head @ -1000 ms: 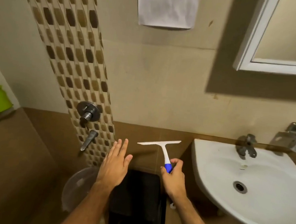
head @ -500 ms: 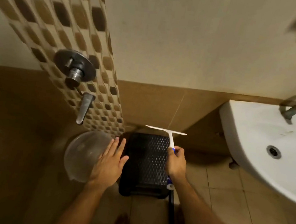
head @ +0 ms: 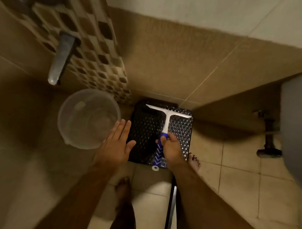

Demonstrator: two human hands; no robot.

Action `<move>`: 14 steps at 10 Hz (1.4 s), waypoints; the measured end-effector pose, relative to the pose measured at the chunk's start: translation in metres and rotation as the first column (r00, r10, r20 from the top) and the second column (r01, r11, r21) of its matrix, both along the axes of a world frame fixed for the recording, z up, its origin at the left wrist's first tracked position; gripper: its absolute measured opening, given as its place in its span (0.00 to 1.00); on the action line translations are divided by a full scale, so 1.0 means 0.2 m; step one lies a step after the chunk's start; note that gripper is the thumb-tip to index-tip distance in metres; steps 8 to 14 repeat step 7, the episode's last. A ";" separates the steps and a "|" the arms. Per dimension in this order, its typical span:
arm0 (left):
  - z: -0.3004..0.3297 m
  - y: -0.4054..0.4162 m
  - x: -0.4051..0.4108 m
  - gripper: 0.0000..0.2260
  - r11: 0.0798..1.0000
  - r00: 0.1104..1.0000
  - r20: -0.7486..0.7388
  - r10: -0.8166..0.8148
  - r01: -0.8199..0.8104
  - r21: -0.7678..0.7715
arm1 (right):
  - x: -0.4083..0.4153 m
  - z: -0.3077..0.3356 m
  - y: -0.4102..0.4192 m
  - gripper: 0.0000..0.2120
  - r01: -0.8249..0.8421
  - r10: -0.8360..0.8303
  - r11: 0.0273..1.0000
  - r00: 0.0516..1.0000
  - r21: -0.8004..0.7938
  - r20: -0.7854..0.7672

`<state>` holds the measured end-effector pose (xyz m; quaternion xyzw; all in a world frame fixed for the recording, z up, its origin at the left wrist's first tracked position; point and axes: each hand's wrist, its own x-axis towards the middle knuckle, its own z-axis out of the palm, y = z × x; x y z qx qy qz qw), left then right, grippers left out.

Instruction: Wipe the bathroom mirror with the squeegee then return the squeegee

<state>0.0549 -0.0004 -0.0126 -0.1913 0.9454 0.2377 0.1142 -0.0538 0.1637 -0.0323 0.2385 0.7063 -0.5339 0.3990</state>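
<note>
A white squeegee (head: 166,122) with a blue grip is being held over a black perforated stool (head: 144,132), its blade lying across the stool's far edge. The grip is being pinched near its top by the right hand (head: 171,148), fingers curled around it. The left hand (head: 114,146) is being held flat with fingers straight, holding nothing, at the stool's left edge, beside a clear plastic bucket (head: 88,119). The squeegee is judged light and rigid, with a soft blade edge; the ribbed blue grip is judged the surest place to be taken.
</note>
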 end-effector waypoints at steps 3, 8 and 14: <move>-0.35 0.09 0.12 0.31 0.999 0.991 0.126 -0.051 0.053 -0.006 | -0.05 -0.42 0.06 0.17 -0.129 0.129 0.991 0.992 0.026 0.002; -0.30 0.12 0.07 0.31 0.996 0.984 0.154 -0.086 0.079 0.051 | -0.10 -0.48 0.10 0.22 -0.012 0.010 0.999 0.999 0.035 0.035; -0.30 0.12 0.07 0.31 0.996 0.984 0.154 -0.086 0.079 0.051 | -0.10 -0.48 0.10 0.22 -0.012 0.010 0.999 0.999 0.035 0.035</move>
